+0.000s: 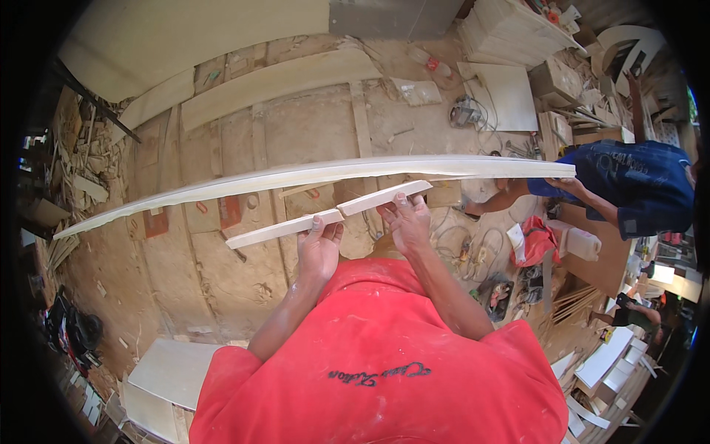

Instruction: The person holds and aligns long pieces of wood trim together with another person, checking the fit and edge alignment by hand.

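Observation:
My left hand point(319, 249) is closed on a short pale wooden strip point(274, 230), thumb on its near face. My right hand point(407, 222) grips a second short wooden strip point(384, 195) the same way. The two strips lie nearly end to end, their inner ends almost meeting between my hands; whether they touch I cannot tell. Just beyond them a long, pale board point(296, 177) runs across the view on its narrow side. A co-worker's hand point(566, 183) is at its right end.
A co-worker in a dark blue shirt point(629, 181) stands at the right. A power tool point(466, 112) and cord lie on the floor beyond the board. Sheets point(510, 33) are stacked at the far right. Offcuts point(90, 189) lie at the left, a red bag point(535, 243) at the right.

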{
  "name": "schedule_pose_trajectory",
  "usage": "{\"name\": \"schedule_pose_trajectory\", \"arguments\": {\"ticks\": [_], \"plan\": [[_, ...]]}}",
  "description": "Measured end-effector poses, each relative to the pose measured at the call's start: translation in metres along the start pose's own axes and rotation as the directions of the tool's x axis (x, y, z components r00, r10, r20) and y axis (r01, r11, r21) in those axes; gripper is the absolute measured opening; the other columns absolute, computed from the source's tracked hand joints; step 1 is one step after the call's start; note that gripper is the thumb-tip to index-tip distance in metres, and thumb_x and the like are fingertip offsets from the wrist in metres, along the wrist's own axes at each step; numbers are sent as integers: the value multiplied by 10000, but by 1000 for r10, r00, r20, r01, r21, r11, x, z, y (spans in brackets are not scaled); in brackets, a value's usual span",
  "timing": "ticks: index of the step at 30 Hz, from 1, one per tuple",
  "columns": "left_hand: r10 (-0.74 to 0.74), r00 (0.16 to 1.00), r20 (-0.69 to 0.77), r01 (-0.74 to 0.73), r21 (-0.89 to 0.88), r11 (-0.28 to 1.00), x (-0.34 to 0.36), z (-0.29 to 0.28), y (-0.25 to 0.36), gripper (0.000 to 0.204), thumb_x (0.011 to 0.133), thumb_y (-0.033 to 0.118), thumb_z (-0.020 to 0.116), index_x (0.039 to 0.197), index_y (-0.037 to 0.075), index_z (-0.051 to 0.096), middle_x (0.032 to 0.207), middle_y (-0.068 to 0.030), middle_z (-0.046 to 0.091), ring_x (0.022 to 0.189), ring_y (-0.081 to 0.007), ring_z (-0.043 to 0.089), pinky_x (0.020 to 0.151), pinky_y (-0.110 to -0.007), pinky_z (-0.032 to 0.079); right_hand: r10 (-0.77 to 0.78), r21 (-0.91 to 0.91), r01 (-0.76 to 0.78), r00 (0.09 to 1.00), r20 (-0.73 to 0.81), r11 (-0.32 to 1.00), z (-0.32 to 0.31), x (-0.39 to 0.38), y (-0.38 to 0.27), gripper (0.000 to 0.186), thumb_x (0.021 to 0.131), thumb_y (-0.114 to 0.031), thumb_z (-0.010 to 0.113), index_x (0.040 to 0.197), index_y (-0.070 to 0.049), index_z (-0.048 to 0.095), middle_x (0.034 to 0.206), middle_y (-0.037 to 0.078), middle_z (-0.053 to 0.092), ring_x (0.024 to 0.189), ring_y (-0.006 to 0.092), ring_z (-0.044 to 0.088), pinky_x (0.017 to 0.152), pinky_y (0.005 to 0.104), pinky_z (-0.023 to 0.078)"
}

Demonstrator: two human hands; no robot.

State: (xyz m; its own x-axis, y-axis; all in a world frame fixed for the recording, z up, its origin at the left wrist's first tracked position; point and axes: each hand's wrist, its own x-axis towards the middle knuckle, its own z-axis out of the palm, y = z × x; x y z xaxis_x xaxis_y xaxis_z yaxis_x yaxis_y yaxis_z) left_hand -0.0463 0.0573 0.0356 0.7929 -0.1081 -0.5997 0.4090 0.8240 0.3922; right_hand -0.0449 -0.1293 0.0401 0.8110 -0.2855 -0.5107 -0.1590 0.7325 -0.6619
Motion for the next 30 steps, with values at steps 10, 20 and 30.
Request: {"name": "schedule_pose_trajectory", "arguments": {"ticks": [10,20,30], "plan": [[124,991,-53,-119,78,990,18,4,-5,188,908,120,607,1055,85,496,1051,-78,586,1022,-230,577,927,-425,469,60,2,-60,998,-12,998,0,14,-6,272,903,-60,593,1120,-62,428,1036,78,548,939,227,605,825,410,547],[181,983,1,-181,53,982,42,16,7,206,910,104,601,1085,57,503,1017,-112,613,937,-257,631,838,-447,528,128,79,-130,991,33,988,1,22,-8,312,880,-8,591,1132,-79,419,1076,109,548,980,283,591,883,445,504],[200,978,63,-206,94,974,45,23,16,235,910,97,596,1120,68,494,1054,-100,606,977,-260,627,851,-465,527,101,87,-104,994,33,991,2,25,-8,327,881,-9,583,1162,-61,424,1080,116,560,982,290,597,903,454,501]]}}
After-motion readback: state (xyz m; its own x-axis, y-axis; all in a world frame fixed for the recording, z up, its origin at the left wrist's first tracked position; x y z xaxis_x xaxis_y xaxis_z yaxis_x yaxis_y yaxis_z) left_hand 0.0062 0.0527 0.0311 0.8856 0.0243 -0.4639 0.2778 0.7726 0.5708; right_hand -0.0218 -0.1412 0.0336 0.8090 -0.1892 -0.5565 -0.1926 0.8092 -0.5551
